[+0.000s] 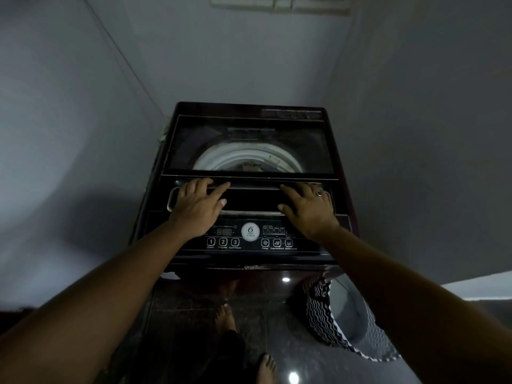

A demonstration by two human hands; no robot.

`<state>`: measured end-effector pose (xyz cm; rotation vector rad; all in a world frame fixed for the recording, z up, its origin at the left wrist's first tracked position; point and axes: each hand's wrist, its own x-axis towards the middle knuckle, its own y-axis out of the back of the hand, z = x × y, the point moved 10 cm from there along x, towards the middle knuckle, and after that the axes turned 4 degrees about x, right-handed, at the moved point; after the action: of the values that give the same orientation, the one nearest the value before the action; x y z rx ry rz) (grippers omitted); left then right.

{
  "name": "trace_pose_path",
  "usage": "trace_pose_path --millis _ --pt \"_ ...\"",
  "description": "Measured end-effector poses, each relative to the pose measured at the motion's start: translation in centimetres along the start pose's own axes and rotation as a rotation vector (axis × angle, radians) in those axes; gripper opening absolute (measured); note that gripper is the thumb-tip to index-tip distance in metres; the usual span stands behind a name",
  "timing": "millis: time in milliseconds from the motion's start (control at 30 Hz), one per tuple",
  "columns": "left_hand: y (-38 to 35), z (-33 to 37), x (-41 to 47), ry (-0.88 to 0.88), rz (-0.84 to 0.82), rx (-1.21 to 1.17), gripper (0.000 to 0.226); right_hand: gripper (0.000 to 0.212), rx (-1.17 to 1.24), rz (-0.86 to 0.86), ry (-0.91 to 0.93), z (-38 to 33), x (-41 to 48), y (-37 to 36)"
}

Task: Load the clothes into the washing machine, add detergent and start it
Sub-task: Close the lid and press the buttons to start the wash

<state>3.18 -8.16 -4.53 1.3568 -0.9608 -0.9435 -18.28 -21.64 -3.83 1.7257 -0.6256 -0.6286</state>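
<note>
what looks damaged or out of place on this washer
Only minor wear: the front lip of the washing machine, just below the control panel, shows a pale chipped or scuffed patch. The lid sits square and closed, and nothing looks spilled.

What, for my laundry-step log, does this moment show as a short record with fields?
appliance: top-loading washing machine, against the wall
lid: glass lid closed, drum visible through it
left hand: left hand flat on the lid handle, fingers straight
right hand: right hand flat on the same handle, ring on one finger
controls: control panel untouched, display looks unlit
laundry: zigzag cloth draped over a laundry basket on the floor, right of the machine
drum load: cannot tell
</note>
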Motion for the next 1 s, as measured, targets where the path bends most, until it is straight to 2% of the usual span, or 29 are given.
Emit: trace_pose_path --millis 167,267,400,633,800,1000 --pt "-0.7 -0.1 -2.7 0.06 -0.023 -0.015 0.055 0.061 -0.03 0.052 0.019 -0.5 -4.0 -0.6" --pt "-0.9 0.1 -5.2 0.029 -0.001 0.011 0.057 0.067 0.014 0.066 0.031 -0.1 -6.6 -1.0" --pt "-1.2 0.4 -7.1 0.006 -0.016 0.033 0.066 0.079 -0.05 0.046 0.043 0.2 -8.0 -1.3" --pt "-1.5 0.2 -6.8 -0.028 -0.149 0.041 0.072 0.096 -0.095 -0.056 0.044 0.0 -7.8 -1.8" --pt "-1.5 -0.5 -7.4 -0.089 -0.112 0.063 0.08 0.1 -0.067 -0.086 0.026 -0.1 -7.8 -1.6" --pt "-1.6 -0.9 -7.7 -0.102 -0.093 0.016 0.078 0.123 -0.085 -0.159 0.037 -0.1 -7.8 -2.5"
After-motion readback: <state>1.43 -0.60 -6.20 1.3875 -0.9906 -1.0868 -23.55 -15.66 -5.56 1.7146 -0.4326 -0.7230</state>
